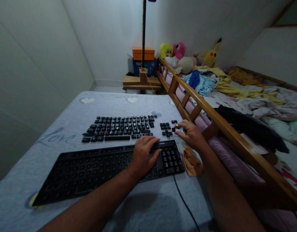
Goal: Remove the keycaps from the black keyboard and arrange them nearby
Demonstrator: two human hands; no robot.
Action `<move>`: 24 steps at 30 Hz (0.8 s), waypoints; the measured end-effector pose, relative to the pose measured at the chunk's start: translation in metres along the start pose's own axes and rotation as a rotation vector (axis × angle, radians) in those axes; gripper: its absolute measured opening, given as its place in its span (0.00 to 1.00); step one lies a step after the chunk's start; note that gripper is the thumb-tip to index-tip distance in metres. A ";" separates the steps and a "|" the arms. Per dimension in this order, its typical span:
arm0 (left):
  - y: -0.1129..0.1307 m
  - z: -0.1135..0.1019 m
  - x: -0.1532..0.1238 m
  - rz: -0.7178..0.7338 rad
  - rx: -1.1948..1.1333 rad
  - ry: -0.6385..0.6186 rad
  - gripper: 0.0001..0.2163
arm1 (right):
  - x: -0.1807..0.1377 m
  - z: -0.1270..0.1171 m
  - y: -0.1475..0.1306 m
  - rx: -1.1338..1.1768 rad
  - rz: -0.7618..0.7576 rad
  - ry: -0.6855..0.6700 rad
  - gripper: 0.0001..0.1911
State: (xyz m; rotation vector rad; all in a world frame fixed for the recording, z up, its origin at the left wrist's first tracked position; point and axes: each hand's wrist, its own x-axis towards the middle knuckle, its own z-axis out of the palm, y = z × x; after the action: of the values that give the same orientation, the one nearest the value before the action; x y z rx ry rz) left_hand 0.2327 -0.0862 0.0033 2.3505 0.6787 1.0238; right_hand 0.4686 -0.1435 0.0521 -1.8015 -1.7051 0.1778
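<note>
A black keyboard (100, 172) lies at a slant on the blue cover, most of its keycaps off and round key posts showing. Its number pad (171, 159) still carries keycaps. My left hand (144, 156) rests on the keyboard just left of the number pad, with thumb and fingers apart. Beyond the keyboard, loose black keycaps (121, 125) are laid out in rows, with the long space bar (117, 138) in front. My right hand (190, 133) pinches a small keycap (173, 129) between thumb and fingertips, beside a smaller group of keycaps (165, 125).
The keyboard cable (184, 201) runs toward me. A crumpled orange-brown cloth or pouch (193, 162) lies right of the keyboard. A wooden bed rail (218, 129) borders the right side. Boxes (143, 53) and a wooden stand (131, 82) are at the back; plush toys (185, 64) sit on the bed.
</note>
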 end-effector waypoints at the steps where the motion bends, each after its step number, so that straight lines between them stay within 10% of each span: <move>1: 0.000 0.000 0.000 0.005 0.001 -0.004 0.14 | 0.008 -0.005 0.015 -0.049 0.061 0.013 0.07; 9: -0.001 0.002 -0.001 0.041 0.001 -0.033 0.12 | 0.044 0.003 0.101 -0.225 0.313 0.044 0.09; 24: -0.001 0.003 -0.002 0.059 -0.024 -0.053 0.11 | 0.050 0.022 0.115 -0.353 0.336 0.007 0.12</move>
State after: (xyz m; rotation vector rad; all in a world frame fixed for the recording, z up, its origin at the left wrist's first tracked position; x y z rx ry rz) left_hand 0.2335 -0.0873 -0.0007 2.3805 0.5771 0.9861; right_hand 0.5620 -0.0837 -0.0097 -2.3418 -1.4860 0.0096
